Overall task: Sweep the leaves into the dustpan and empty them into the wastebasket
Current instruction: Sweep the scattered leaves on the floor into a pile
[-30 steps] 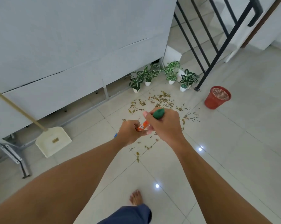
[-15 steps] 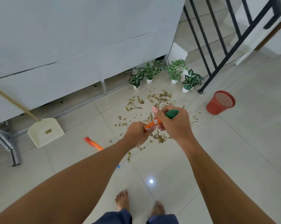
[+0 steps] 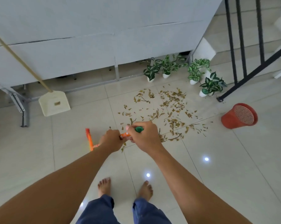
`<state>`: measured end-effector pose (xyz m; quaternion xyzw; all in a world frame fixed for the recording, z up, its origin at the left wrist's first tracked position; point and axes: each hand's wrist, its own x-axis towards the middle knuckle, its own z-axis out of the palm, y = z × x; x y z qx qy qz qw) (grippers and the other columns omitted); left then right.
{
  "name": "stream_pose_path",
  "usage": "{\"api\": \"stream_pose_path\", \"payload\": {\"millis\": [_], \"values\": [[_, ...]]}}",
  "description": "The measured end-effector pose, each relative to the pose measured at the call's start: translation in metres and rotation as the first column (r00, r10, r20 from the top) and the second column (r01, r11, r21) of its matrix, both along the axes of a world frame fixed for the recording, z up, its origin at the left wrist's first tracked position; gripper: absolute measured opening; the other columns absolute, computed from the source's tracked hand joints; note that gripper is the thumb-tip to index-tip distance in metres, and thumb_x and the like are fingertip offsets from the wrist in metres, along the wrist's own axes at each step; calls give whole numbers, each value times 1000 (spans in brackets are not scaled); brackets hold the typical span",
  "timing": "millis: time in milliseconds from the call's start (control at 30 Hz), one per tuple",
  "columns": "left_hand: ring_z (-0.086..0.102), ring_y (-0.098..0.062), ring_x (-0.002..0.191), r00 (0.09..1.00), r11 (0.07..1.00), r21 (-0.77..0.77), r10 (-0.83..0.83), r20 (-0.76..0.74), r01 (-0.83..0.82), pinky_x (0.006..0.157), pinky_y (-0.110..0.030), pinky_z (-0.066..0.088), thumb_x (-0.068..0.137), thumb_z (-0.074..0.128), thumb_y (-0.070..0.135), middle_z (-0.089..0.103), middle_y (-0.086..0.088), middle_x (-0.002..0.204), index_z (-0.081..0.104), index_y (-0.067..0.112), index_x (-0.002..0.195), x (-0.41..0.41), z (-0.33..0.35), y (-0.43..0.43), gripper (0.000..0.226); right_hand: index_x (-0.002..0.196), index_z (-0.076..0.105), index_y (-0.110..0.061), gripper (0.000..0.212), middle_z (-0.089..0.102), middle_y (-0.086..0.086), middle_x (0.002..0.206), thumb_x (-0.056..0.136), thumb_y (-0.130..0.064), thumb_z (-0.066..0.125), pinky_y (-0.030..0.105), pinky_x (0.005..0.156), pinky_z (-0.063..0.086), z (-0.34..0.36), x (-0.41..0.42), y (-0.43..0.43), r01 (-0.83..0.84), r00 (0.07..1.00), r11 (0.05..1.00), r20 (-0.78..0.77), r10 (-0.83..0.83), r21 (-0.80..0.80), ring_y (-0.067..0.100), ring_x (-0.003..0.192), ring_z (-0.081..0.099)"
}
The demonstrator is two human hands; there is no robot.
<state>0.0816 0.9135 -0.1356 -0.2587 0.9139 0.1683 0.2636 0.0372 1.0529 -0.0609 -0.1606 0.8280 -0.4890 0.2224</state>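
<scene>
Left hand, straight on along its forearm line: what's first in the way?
The left hand would meet the right hand first, just ahead on the same broom handle; beyond lie scattered leaves, probably lower down.

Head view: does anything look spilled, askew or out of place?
Yes: dry leaves lie scattered across the floor tiles in front of the potted plants, between the dustpan and the red wastebasket. Nothing else looks tipped or damaged.

Beyond the left hand (image 3: 111,139) and right hand (image 3: 143,136) gripping the orange broom (image 3: 89,140) lie scattered brown leaves (image 3: 167,109), red wastebasket (image 3: 239,115) far right, cream dustpan (image 3: 54,103) far left.
</scene>
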Motion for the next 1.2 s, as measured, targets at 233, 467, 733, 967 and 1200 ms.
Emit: {"api": "stream_pose_path", "payload": {"millis": [233,467,733,967,1200], "values": [[64,-34,96,988,976,168,148,-41,-139,75,-38,48,98,48,30,67,-12,100,62,9,99,-15,-33,80,26,72,78,-10,19,69,-1,56,85,-11,64,41,57,59,-19,-10,62,42,998,987,-42,-36,156,24,58,70],[64,-32,93,980,964,257,112,-164,-67,70,-37,44,94,50,20,68,-10,93,56,14,86,-67,-22,148,11,70,76,-7,21,65,3,54,86,-15,64,17,46,34,6,-39,124,108,975,970,-215,-60,219,13,48,51],[59,-25,75,935,962,272,92,-343,5,74,-41,53,99,51,35,64,-1,77,60,17,99,-81,4,147,20,58,64,-8,33,47,-6,42,88,-22,68,13,44,28,56,-70,130,121,942,989,-324,-86,89,10,41,42],[49,-18,66,949,991,135,42,-312,1,101,-52,45,99,50,30,48,8,64,50,24,81,-62,29,112,19,62,60,-12,32,62,-5,56,89,-29,66,22,53,44,70,-63,103,-55,986,996,-154,66,70,8,55,59],[57,-23,66,974,998,-25,49,-223,-56,101,-60,43,99,49,43,52,8,61,37,34,64,-55,22,51,38,85,72,2,37,72,16,78,86,-34,64,49,78,59,68,-66,59,-126,986,991,101,129,-35,30,82,70]]}}
